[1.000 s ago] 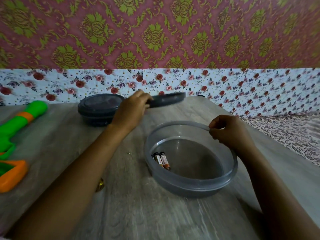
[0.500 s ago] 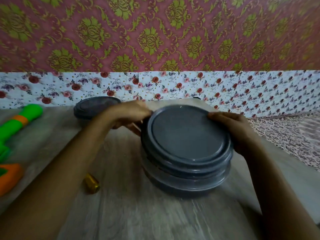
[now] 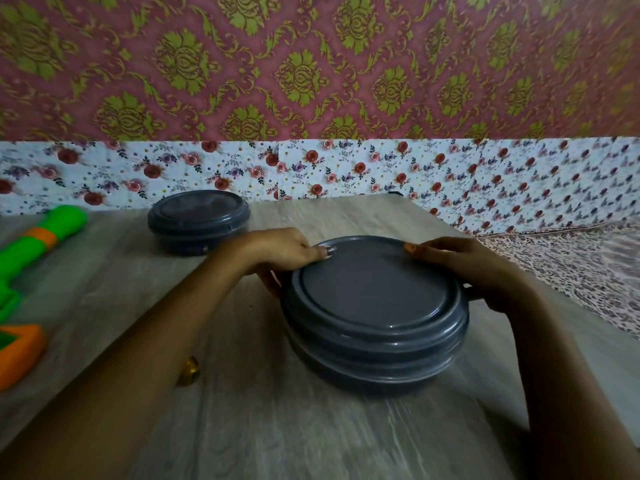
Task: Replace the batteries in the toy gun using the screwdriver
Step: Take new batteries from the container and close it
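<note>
A round grey container (image 3: 375,362) stands on the table in front of me, with its grey lid (image 3: 377,292) on top. My left hand (image 3: 280,258) grips the lid's left rim, fingers on top and thumb down the side. My right hand (image 3: 474,271) grips the right rim the same way. The batteries inside are hidden under the lid. The green and orange toy gun (image 3: 38,240) lies at the table's left edge, partly out of frame. No screwdriver is in view.
A second lidded grey container (image 3: 199,220) stands at the back left near the flowered wall. A small gold object (image 3: 188,370) lies beside my left forearm. The wooden table (image 3: 277,427) ends at the right, where patterned cloth (image 3: 571,271) lies.
My left hand carried the lid from the back over the open container with the batteries. The lid now sits on it, and both hands hold its rim.
</note>
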Tool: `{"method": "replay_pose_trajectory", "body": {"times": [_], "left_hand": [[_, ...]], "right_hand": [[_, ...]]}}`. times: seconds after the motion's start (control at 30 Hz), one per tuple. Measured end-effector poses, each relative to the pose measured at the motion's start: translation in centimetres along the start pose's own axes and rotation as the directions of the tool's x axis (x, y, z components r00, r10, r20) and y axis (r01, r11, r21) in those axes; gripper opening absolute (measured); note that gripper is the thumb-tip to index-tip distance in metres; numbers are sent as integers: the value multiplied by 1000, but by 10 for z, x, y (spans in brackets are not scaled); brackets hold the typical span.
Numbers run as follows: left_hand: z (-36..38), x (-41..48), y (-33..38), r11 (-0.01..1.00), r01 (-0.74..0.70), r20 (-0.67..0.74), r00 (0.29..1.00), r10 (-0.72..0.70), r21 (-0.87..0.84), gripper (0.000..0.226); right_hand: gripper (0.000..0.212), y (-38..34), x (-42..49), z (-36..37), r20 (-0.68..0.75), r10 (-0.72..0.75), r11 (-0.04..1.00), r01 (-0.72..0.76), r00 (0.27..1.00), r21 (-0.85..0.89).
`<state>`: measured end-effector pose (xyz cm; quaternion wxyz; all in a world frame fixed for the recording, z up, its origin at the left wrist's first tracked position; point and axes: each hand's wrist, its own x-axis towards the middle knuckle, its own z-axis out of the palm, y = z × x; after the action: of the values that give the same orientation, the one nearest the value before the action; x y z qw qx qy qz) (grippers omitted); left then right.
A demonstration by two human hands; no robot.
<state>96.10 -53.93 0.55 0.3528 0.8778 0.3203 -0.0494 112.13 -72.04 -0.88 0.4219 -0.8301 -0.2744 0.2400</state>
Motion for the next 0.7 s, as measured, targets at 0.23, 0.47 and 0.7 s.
{"method": "replay_pose_trajectory", "body": {"times": [0.23, 0.47, 0.7], "left_hand": [[11, 11, 1, 995, -9, -180, 984, -10, -102, 45], [13, 25, -13, 969, 26, -354, 928, -116, -247, 49], [8, 24, -24, 910, -3, -112, 993, -48, -414, 35]], "right_hand": [[53, 2, 5, 3, 39, 58, 996, -60, 998, 64], [63, 1, 4, 16, -5, -3, 991, 3, 1000, 130], [47, 2, 13, 26, -89, 30, 976, -10, 996, 218]]}}
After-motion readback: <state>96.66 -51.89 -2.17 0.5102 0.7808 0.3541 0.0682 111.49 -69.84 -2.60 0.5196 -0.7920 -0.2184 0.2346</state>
